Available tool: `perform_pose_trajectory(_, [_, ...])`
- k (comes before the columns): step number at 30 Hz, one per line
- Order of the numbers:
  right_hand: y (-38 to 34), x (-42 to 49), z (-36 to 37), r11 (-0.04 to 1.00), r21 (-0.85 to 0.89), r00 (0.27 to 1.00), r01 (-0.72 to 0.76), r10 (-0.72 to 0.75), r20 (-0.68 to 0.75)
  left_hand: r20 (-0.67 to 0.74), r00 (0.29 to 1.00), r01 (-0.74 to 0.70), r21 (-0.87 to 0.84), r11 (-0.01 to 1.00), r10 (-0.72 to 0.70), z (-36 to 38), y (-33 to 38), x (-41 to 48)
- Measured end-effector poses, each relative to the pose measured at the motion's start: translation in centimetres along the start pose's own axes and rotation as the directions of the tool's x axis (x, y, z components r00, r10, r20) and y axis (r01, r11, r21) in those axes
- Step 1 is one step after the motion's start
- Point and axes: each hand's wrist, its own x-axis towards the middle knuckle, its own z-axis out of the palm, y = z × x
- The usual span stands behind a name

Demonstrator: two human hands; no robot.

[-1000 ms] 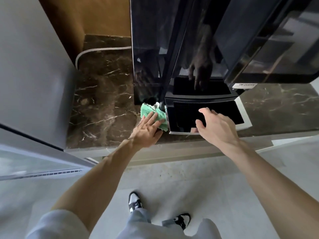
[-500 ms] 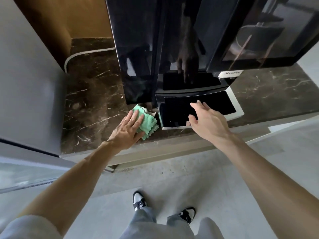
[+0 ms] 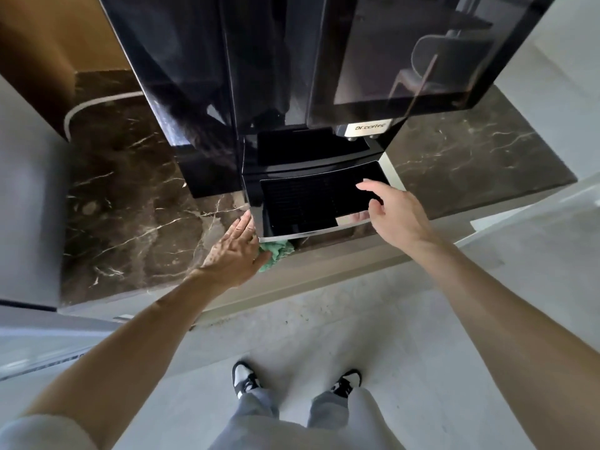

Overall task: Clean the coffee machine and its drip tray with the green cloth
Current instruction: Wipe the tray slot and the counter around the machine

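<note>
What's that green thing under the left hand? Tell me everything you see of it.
The green cloth is a soft-looking mint-green rag with a wavy edge, bunched up. It lies on the dark marble counter near its front edge, at the front left corner of the drip tray. The left hand rests flat on it, hiding most of it.

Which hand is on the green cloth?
The left hand, flat on the green cloth at the front left corner of the drip tray; the right hand hovers over the tray, holding nothing.
</note>
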Motion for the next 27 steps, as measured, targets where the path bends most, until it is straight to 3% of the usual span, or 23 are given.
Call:
perform_pose_trajectory(4, [3.0, 0.9, -0.4, 0.990, -0.100, 0.994, 0.102, -0.098, 0.049, -0.065, 0.984, 0.162, -0.065, 0.985, -0.167, 0.6, 2.2, -1.1])
perform_pose_trajectory(8, [4.1, 1.8, -1.4, 0.982, -0.082, 0.982, 0.170, -0.162, 0.093, -0.173, 0.899, 0.378, -0.154, 0.913, -0.402, 1.7, 7.7, -1.0])
perform_pose_trajectory(13, [6.1, 3.5, -2.9, 0.963, -0.016, 0.946, 0.267, -0.260, 0.192, -0.261, 0.679, 0.634, -0.262, 0.728, -0.686, 1.3, 13.3, 0.5])
perform_pose_trajectory(17, [8.0, 4.3, -3.5, 0.929, 0.016, 0.906, 0.371, -0.366, 0.211, -0.276, 0.548, 0.712, -0.342, 0.614, -0.789, 1.9, 15.2, 1.5])
perform_pose_trajectory(19, [9.2, 4.5, -3.4, 0.920, 0.061, 0.909, 0.387, -0.392, 0.143, -0.324, 0.550, 0.708, -0.308, 0.636, -0.769, 2.7, 15.8, 1.2])
perform_pose_trajectory(23, [11.7, 5.3, -3.5, 0.898, 0.044, 0.899, 0.437, -0.438, 0.020, -0.442, 0.686, 0.591, -0.125, 0.797, -0.578, 4.3, 16.9, 0.4])
perform_pose_trajectory(27, [13.2, 6.6, -4.0, 0.909, 0.036, 0.909, 0.416, -0.415, -0.027, -0.465, 0.730, 0.514, -0.109, 0.851, -0.501, 5.3, 17.1, 1.0])
